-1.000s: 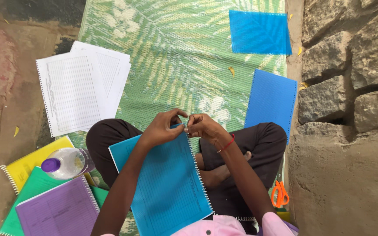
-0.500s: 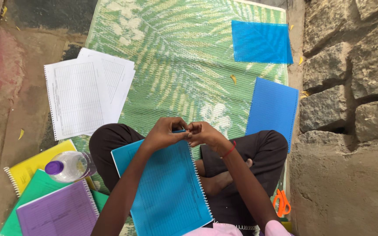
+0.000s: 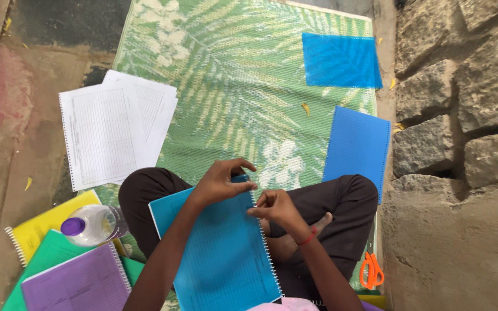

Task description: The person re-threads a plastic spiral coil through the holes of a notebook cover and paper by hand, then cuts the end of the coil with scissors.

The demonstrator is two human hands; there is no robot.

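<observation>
The right hand (image 3: 278, 208) has slid down the blue spiral-bound notebook's (image 3: 220, 253) wire edge; both hands, left hand (image 3: 220, 181) included, stay pinched on it.

Outdoor yard: woven mat (image 3: 226, 86) on ground, stone wall (image 3: 462, 115)

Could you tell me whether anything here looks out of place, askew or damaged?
Little stands out. The loose white sheets lie askew, half off the green mat onto the bare ground. The plastic bottle lies on its side across the yellow notebook. No spill shows.
</observation>
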